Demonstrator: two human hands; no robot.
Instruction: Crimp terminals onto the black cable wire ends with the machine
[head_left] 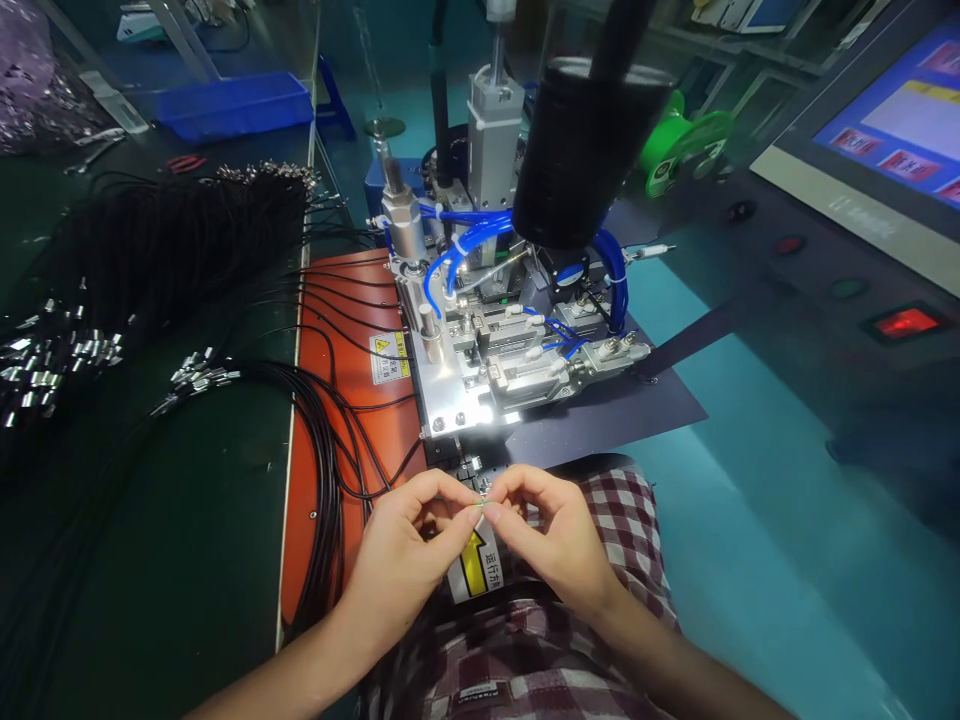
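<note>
My left hand (pixel 420 530) and my right hand (pixel 551 525) meet at the fingertips near the front end of a metal machine (pixel 457 385). Each pinches thumb against index finger on a tiny greenish wire end (pixel 481 503), mostly covered by the fingertips. Just beyond the fingers lies a small metal fixture (pixel 470 468). Below them shows a label with a yellow arrow (pixel 474 570). A bundle of black cables (pixel 322 480) curves over the orange-red plate (pixel 300 560) left of my left hand.
More black cables with silver ends (pixel 180 230) cover the dark green table (pixel 217 540) at left. A blue tray (pixel 236 105) sits behind them. Above the machine hangs a black cylinder (pixel 577 150). A control panel with a screen (pixel 892 130) and a green spool (pixel 686 140) are at right.
</note>
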